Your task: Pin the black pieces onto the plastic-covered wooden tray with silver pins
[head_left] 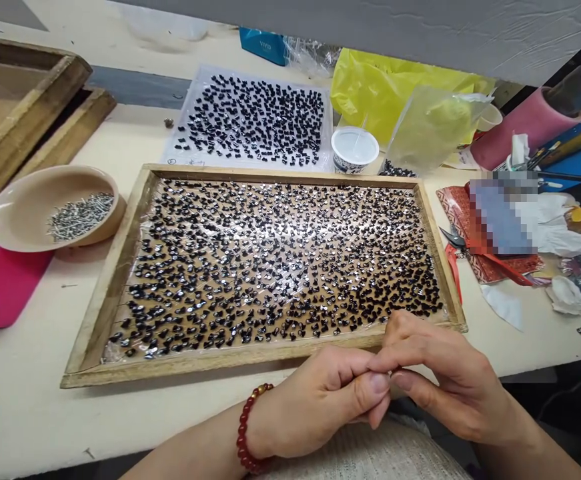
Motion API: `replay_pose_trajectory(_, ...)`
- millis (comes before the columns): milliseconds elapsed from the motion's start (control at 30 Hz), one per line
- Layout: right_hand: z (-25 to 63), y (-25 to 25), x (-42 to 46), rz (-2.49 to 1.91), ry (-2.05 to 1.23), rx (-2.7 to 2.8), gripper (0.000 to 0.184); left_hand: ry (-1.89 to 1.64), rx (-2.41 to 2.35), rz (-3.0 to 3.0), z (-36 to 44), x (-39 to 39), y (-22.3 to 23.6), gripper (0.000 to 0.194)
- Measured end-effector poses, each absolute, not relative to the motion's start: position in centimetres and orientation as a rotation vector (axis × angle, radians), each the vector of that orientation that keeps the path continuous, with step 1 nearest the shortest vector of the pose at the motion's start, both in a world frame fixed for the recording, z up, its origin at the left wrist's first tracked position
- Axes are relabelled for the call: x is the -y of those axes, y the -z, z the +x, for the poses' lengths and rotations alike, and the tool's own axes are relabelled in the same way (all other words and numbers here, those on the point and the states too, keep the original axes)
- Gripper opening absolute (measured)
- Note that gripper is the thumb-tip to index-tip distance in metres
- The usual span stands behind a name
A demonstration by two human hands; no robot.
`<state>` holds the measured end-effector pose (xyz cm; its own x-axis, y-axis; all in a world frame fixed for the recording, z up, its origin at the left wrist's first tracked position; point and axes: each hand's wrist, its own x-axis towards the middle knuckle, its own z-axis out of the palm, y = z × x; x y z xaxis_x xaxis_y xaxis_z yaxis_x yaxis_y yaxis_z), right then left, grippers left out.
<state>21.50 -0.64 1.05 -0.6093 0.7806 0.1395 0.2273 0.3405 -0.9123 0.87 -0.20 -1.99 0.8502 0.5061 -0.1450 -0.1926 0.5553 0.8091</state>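
Note:
My left hand (327, 403), with a red bead bracelet (249, 427) at its wrist, is closed, the thumb pressed against the curled fingers. My right hand (443, 373) meets it at the fingertips in a pinch. Whatever lies between the fingertips is too small or hidden to make out. Both hands are at the near edge of a wooden-framed tray (210, 363), toward its right corner. Spread over the plastic-lined bottom of the tray are a great many small black pieces (270, 267) with shiny spots.
Left of the tray, a beige bowl (15, 217) holds small metal pins (81, 217), beside a pink plastic object (5, 287). Behind are a white sheet (183, 155) with black pieces, a white cup (354, 150) and a yellow bag (370, 93). Red-handled cutters (453, 260) lie at right.

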Motion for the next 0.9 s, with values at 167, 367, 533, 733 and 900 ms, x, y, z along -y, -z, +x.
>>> replay_pose_trajectory(167,21.4,-0.7,1.0,-0.92,-1.273,1.96,0.031,-0.442,-0.401,0.886,1.0,0.1,1.9,0.048)
replay_pose_trajectory(367,20.7,-0.3,1.0,-0.928,-1.216,1.873,0.009,-0.444,-0.49,0.894,0.9,0.5,1.8,0.048)
replay_pose_trajectory(533,20.5,0.0,1.0,-0.954,-1.18,1.821,0.006,-0.409,-0.593,0.9,0.8,0.9,2.4,0.049)
replay_pose_trajectory(733,20.3,-0.4,1.1,-1.045,-1.188,1.804,0.004,-0.429,-0.687,1.046,0.7,0.5,1.8,0.045)
replay_pose_trajectory(900,20.5,-0.5,1.0,-1.023,-1.313,1.796,0.007,-0.424,-0.642,1.081,0.6,0.4,1.9,0.045)
